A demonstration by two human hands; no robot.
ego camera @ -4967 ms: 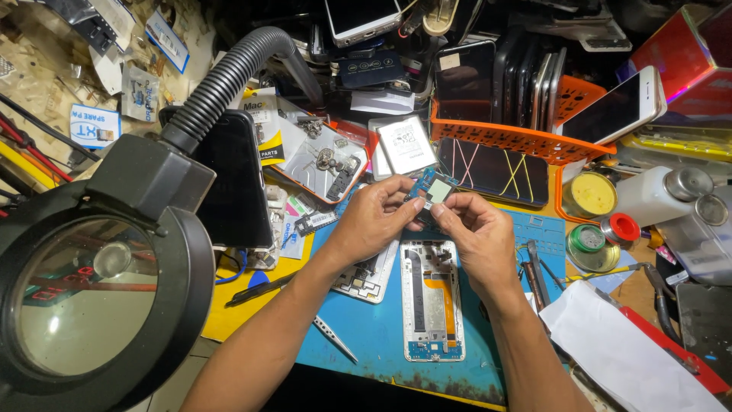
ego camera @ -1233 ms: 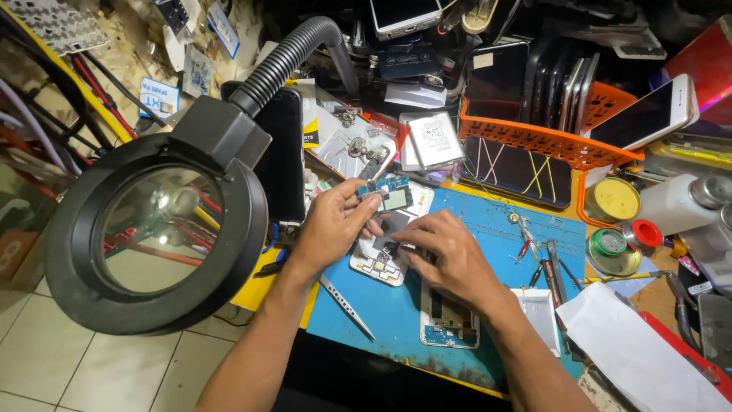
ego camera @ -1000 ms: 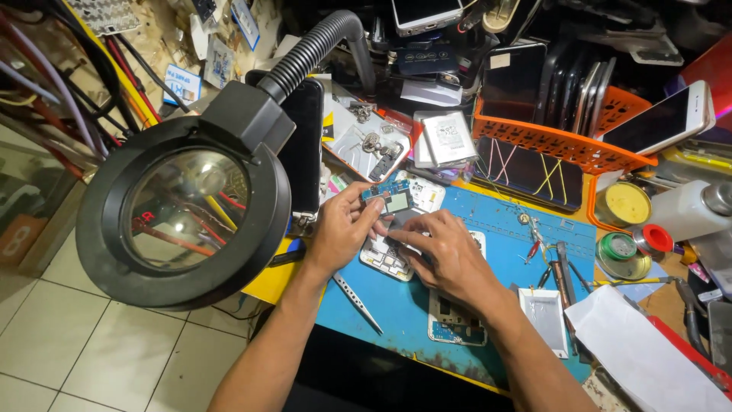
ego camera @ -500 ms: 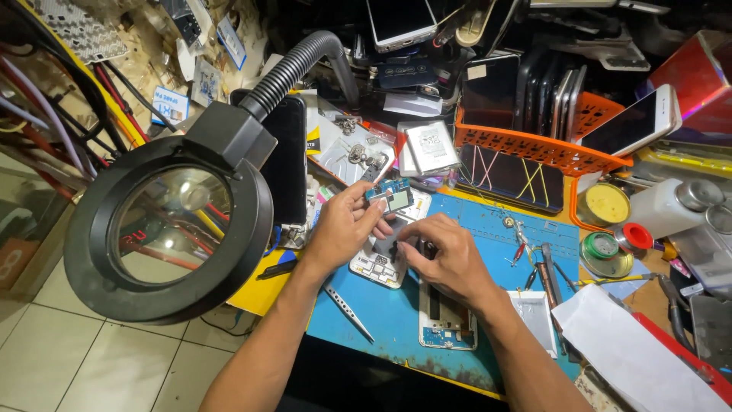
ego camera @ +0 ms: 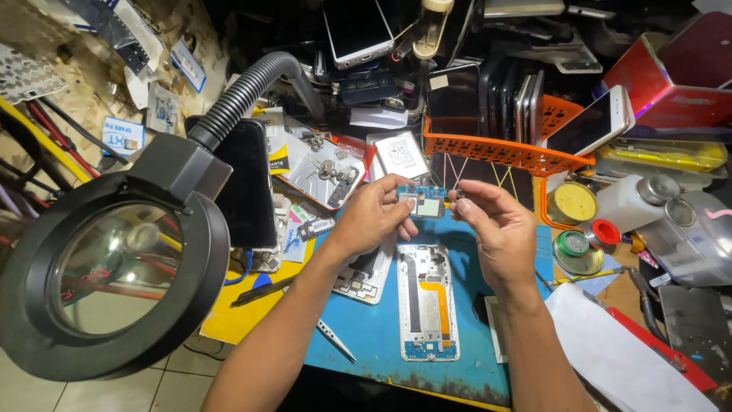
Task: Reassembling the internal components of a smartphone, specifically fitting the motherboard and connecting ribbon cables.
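My left hand [ego camera: 374, 217] holds a small blue circuit board [ego camera: 424, 203] by its left edge, above the blue work mat [ego camera: 381, 343]. My right hand [ego camera: 496, 229] is just right of the board, with thumb and forefinger pinched on a tiny dark part [ego camera: 460, 193] at the board's right end. Below both hands an opened white phone frame [ego camera: 427, 301] with an orange flex strip lies flat on the mat. A second opened phone part [ego camera: 364, 278] lies under my left wrist.
A round black magnifier lamp [ego camera: 107, 275] on a ribbed hose fills the left. An orange basket [ego camera: 503, 149] of phones stands behind the hands. Tweezers [ego camera: 334, 339] lie on the mat. Round tins [ego camera: 576, 202], a white bottle [ego camera: 633, 202] and white paper [ego camera: 610, 351] are at right.
Both hands lifted the circuit board up off the phone frame, which now lies uncovered. The view swung back to the right, and the lamp shifted toward the left edge.
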